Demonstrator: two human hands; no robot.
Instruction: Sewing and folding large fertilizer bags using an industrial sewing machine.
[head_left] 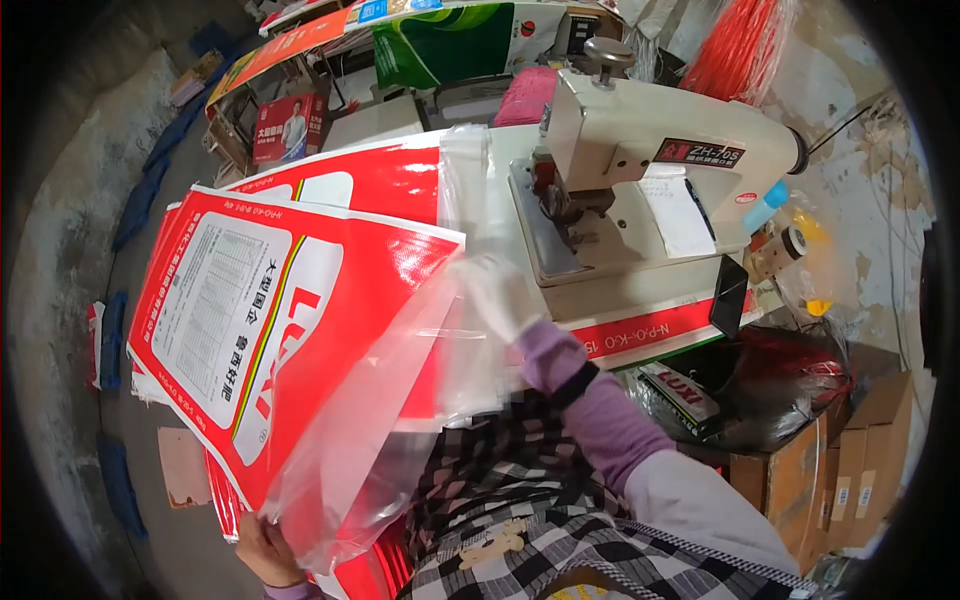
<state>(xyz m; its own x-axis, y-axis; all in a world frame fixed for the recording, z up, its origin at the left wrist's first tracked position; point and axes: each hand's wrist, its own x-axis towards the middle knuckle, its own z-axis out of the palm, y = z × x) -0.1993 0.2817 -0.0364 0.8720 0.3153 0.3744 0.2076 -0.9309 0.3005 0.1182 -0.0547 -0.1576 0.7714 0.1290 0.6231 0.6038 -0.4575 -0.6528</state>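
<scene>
A red and white woven sack [320, 310] lies aslant on top of a stack of similar sacks [400, 170], with a clear plastic liner [370, 420] sticking out of its open end. At the near left corner, my left hand [268, 552] is closed on the edge of the sack, partly cut off by the picture's lower edge. My right hand [492, 292], in a white glove, is at the far corner of the same end, beside the liner. Motion smears its fingers, so its grip is unclear. Just right of it stands a cream industrial sewing machine [640, 150].
A notebook with a pen [678, 215] lies under the machine's arm. A dark phone [730, 296] rests at the table's right edge, near a thread spool [780, 252]. Cardboard boxes [800, 480] stand at the lower right. Red strands [740, 50] hang at the back.
</scene>
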